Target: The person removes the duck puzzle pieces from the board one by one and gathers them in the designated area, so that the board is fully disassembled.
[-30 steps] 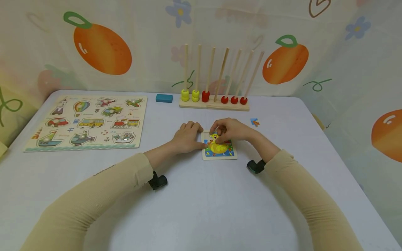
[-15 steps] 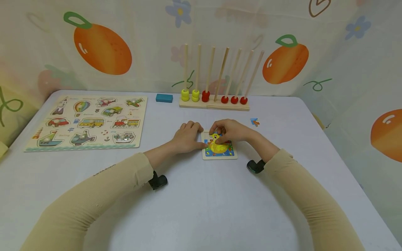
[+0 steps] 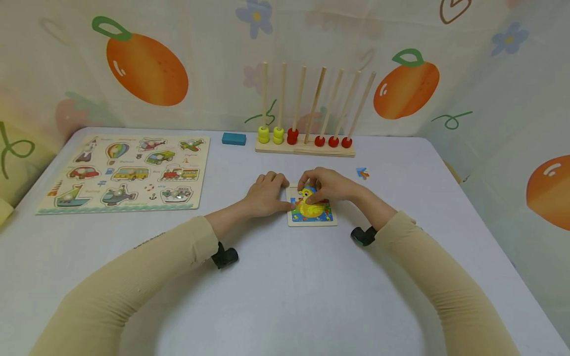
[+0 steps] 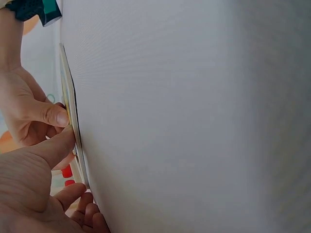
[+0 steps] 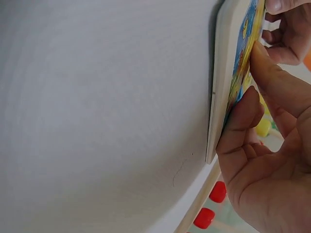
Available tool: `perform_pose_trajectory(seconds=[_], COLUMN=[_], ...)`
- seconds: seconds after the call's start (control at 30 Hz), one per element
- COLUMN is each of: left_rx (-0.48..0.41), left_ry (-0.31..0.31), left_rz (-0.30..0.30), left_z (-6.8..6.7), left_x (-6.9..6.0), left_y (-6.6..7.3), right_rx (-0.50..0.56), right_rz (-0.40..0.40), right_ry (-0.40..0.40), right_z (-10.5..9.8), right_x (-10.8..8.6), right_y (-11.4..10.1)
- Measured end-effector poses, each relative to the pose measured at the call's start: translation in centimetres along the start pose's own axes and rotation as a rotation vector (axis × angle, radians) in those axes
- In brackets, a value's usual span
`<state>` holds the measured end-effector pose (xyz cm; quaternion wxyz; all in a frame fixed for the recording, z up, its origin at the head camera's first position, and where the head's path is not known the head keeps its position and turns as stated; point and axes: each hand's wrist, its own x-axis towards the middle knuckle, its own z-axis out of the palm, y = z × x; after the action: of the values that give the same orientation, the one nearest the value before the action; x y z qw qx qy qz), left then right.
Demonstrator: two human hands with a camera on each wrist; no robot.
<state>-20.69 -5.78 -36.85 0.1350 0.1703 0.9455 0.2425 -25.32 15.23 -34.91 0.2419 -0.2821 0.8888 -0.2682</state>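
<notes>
A small square duck jigsaw puzzle in a pale wooden frame lies flat on the table. My left hand rests at its left side, fingers spread, with the thumb touching the left edge. From the right, my right hand reaches over the top, its thumb and curled index finger on the duck's upper part. The right wrist view shows that thumb and finger against the puzzle's printed face. Whether a separate piece sits between them is hidden. A loose blue and orange puzzle piece lies beyond the right forearm.
Behind the puzzle stands a wooden peg rack with yellow and red beads on several upright rods. A blue block lies left of it. A large vehicle peg puzzle board covers the table's left part. A printed fabric wall borders the back.
Both hands keep nearly the same place at the puzzle. The right fingers shift very slightly over the duck's head. The loose piece stays where it was.
</notes>
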Motion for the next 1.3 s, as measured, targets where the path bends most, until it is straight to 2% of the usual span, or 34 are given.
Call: perform_pose_trajectory(seconds=[0.3,0.57,0.9,1.3], left_rx=[0.005,-0.001,0.005,-0.018], left_ry=[0.000,-0.003,-0.003,0.050], left_rz=[0.003,-0.003,-0.008,-0.053], left_z=[-0.1,-0.2,-0.1,0.8], left_x=[-0.1,-0.2,0.0,1.5], left_y=[0.1,0.1,0.2,2.7], right_rx=[0.011,0.061,0.160,0.175], right_rz=[-0.010,0.083,0.146,0.118], right_ry=[0.017,0.055,0.040,0.045], right_z=[0.0,0.1,-0.1,-0.1], right_x=[-0.2,-0.1,-0.3,-0.2], right_y=[-0.1,0.1,0.2,0.7])
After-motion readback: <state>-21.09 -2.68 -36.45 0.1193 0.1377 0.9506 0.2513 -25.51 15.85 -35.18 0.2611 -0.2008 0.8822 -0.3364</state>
